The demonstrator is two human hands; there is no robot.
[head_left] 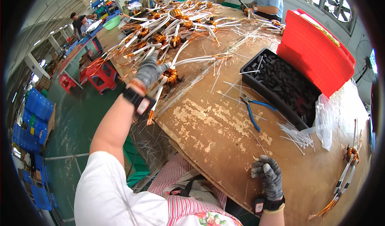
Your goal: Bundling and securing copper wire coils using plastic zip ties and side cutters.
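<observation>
My left hand (149,70), in a grey glove, reaches over the table's left edge to a heap of copper-wound ring coils with white leads (158,38). Its fingers stretch toward the leads and the thumb stands apart; the fingertips partly blend in with the wires. Right beside the thumb lies one ring coil (171,76), with white leads running to the right and another hanging toward the edge. Near the front edge, my right hand (271,177), gloved too, rests by the tabletop with loosely bent fingers and nothing visible in them.
Blue-handled cutters (255,109) lie mid-table beside a black tray (256,79) of small black pieces. A red bin (317,51) leans behind it. White ties (294,135), a clear bag (324,121) and another coil (352,155) lie right. A person (268,3) sits across the table.
</observation>
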